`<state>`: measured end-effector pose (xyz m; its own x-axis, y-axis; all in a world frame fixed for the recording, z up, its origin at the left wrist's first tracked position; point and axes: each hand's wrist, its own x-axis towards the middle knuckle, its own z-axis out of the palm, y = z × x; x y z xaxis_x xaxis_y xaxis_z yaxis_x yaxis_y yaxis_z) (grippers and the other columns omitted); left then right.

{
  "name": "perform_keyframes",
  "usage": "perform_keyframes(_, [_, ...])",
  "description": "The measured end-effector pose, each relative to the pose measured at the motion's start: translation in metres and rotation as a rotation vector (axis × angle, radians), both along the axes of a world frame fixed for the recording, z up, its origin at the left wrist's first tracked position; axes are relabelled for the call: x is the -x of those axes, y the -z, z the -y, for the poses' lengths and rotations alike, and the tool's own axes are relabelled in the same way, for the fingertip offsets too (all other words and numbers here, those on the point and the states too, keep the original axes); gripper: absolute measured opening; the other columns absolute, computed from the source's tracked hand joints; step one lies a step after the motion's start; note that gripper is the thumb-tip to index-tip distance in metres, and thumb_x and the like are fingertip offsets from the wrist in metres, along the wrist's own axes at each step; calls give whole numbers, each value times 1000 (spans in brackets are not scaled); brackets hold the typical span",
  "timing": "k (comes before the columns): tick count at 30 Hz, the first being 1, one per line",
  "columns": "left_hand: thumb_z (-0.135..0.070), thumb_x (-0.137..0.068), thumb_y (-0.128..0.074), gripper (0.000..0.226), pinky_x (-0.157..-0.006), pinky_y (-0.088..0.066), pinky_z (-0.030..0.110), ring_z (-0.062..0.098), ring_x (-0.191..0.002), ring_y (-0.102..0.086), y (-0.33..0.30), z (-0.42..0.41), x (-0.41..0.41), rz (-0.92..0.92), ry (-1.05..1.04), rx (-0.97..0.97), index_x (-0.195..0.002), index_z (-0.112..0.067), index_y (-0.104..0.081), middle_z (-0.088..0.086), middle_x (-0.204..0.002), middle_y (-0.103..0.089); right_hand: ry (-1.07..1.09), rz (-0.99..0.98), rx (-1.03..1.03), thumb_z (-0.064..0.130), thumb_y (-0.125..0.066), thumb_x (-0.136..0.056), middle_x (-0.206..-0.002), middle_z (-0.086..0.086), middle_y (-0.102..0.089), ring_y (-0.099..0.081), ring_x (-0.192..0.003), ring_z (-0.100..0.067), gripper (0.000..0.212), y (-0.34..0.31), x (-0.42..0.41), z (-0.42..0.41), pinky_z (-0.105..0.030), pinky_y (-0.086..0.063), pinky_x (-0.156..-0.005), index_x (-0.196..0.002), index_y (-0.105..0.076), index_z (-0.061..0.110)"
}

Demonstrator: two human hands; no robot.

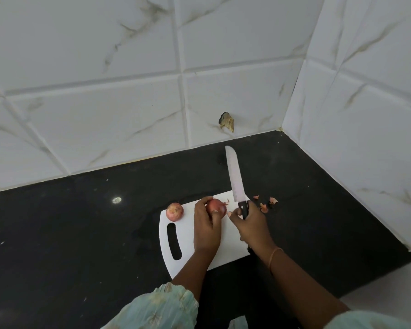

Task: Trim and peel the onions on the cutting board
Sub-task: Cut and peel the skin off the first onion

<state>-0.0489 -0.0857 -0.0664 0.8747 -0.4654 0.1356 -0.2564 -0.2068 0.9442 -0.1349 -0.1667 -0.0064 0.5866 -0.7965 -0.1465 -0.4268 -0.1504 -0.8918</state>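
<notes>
— Report on the hands.
— The left hand point(205, 225) is curled around a reddish onion point(216, 207), holding it over the far part of the white cutting board point(233, 243). The right hand point(250, 222) is closed around the black handle of the knife point(235, 179); the blade points away, toward the tiled wall point(128, 91). Its thumb and forefinger reach to the onion's side; loose skin shows there.
— The other onion?
— A second onion point(174, 211) sits at the board's far left corner, skin on, apart from both hands.
— Anything off the board?
— Peel scraps point(267, 204) lie on the black counter point(81, 233), just right of the board. A damaged patch point(227, 121) marks the wall.
</notes>
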Motion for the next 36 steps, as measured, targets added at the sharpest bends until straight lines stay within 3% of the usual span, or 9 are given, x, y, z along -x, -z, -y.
perform_keyframes(3, [-26,-99,-53,31,-99,-45,20,4,-114,-51,0,0,0,31,20,-22,-129,-31,-45,-16,-127,-50,-26,8,79,19,-72,-86,-87,8,-59,-60,-81,-10,19,4,-11,6,-40,-57,-78,-98,-57,21])
perform_keyframes(6, [-30,-99,-50,31,-100,-44,21,3,-114,-51,-1,0,1,37,29,-33,-130,-30,-46,-17,-128,-50,-49,-9,134,18,-70,-88,-87,7,-61,-61,-84,-12,19,12,-17,8,-34,-56,-80,-99,-55,22])
perform_keyframes(9, [-37,-99,-46,33,-101,-43,21,5,-114,-51,-2,0,1,38,23,-40,-131,-29,-46,-15,-130,-51,-12,14,130,17,-70,-88,-89,5,-63,-63,-86,-14,18,19,-21,8,-40,-58,-79,-98,-57,22])
perform_keyframes(13, [-38,-100,-48,33,-99,-44,19,4,-113,-51,-2,1,-1,46,36,-69,-132,-30,-45,-19,-128,-49,40,31,99,18,-73,-86,-107,-2,-66,-62,-105,-20,37,24,-29,15,-44,-54,-93,-118,-57,12])
perform_keyframes(16, [-44,-96,-56,41,-96,-43,15,4,-113,-51,-3,0,-3,61,59,-100,-133,-31,-43,-20,-129,-47,34,36,78,18,-73,-85,-97,1,-66,-64,-95,-19,27,22,-34,22,-46,-57,-84,-108,-59,16])
perform_keyframes(20, [-49,-98,-51,39,-92,-38,9,3,-114,-50,-3,-2,-3,32,97,-110,-133,-38,-39,-23,-131,-45,48,40,96,14,-73,-84,-85,3,-62,-63,-84,-19,21,17,-40,30,-44,-57,-79,-93,-55,20])
perform_keyframes(25, [-45,-102,-40,35,-97,-33,11,2,-117,-48,-4,-5,-3,-24,84,-95,-136,-37,-38,-21,-135,-45,176,-39,127,12,-68,-88,-99,-5,-65,-63,-99,-23,19,19,-42,49,-43,-54,-91,-105,-59,11])
perform_keyframes(31, [-38,-105,-36,24,-93,-34,3,-3,-116,-50,-2,-5,-4,32,80,-49,-126,-40,-46,-16,-134,-50,338,15,144,10,-72,-84,-83,0,-62,-63,-82,-19,15,16,-12,68,-43,-56,-82,-85,-58,15])
perform_keyframes(36, [-36,-104,-41,25,-93,-35,3,0,-118,-50,0,-5,-5,40,73,-34,-129,-35,-47,-13,-134,-50,307,-80,194,11,-65,-90,-95,-5,-66,-64,-93,-25,8,19,0,64,-43,-55,-85,-95,-61,15])
